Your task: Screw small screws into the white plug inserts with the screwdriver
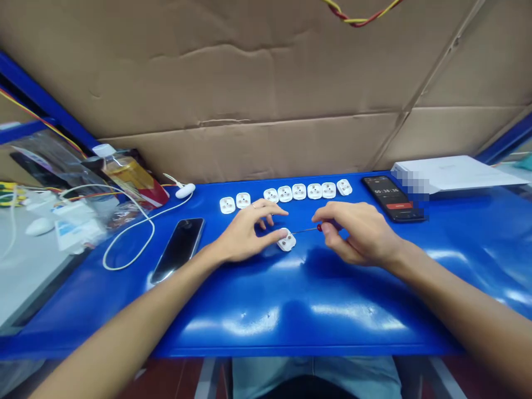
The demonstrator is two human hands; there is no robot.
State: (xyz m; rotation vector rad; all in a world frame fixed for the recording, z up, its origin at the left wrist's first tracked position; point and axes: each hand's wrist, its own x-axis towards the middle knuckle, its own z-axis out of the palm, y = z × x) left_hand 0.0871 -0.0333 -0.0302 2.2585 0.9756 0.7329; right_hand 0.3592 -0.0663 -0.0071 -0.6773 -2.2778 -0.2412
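Note:
My right hand (359, 233) is closed around a thin screwdriver (307, 230); a bit of its red handle shows at the fingertips. Its metal shaft points left, and the tip meets the right edge of a small white plastic plug part (286, 241). The thumb of my left hand (249, 233) presses on that part and steadies it on the table, with the index finger stretched out above. Behind my hands stands a row of similar white parts (315, 191), each with small metal-coloured fittings.
A blue table (257, 332) meets a cardboard wall (266, 100). On the left are a dark phone (178, 249), a white cable (153, 224), a bottle (128, 174) and plastic bags. On the right lie a phone with a running timer (393, 199) and a white box (457, 172).

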